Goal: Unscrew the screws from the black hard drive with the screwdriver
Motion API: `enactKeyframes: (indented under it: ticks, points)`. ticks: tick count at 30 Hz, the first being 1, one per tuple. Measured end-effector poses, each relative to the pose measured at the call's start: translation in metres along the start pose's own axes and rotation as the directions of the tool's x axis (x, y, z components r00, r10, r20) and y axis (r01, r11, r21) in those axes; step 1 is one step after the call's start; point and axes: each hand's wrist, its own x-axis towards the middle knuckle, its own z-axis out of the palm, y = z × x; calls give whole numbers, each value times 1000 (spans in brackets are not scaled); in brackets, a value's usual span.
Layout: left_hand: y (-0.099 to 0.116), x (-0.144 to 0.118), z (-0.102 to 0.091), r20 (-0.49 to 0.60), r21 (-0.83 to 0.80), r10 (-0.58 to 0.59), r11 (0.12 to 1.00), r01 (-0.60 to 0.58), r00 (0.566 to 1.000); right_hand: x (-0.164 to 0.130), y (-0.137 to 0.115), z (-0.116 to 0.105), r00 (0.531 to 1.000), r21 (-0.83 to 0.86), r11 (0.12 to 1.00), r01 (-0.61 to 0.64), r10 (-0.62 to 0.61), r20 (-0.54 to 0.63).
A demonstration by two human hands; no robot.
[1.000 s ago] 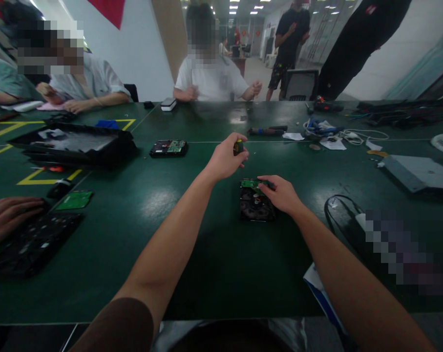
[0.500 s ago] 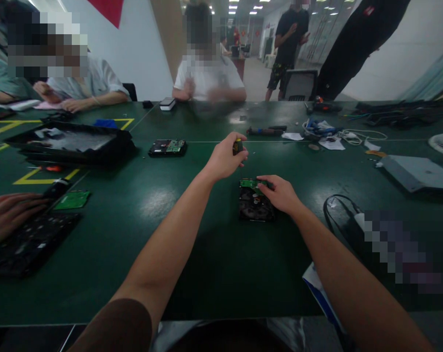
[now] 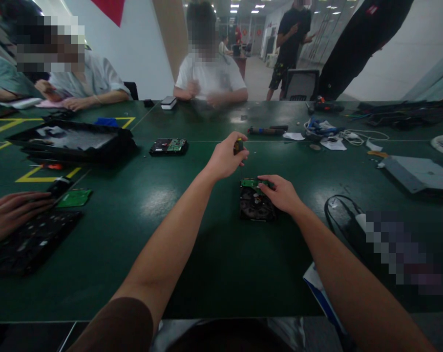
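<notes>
A hard drive lies on the green table in front of me, its green circuit board at the far end. My right hand holds the drive from its right side, thumb and fingers on the board. Above the drive's far edge, my left hand is closed around the handle of a screwdriver, dark with a yellow end. The thin shaft seems to point down at the board; its tip is too small to make out.
Another hard drive lies further off to the left, near a black tray. At far left a co-worker's hand rests by a dark panel and a green board. A cable and a grey metal box are on the right.
The view has shifted very slightly. My hands, the screwdriver and the hard drive keep their places relative to each other.
</notes>
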Motion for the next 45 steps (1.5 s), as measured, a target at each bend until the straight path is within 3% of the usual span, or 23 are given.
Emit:
enactKeyframes:
  ticks: [22,33,45]
  points:
    - [-4,0,4,-42,-3,67,998,-67,997,0,2,2,999,-12,1000,27,-27,-27]
    - [3,-2,1,-5,-40,89,995,-89,996,-1,2,3,999,-3,1000,20,-20,-38]
    - [6,-3,1,18,35,120,992,-120,993,-1,0,2,1000,2,1000,4,-4,-26]
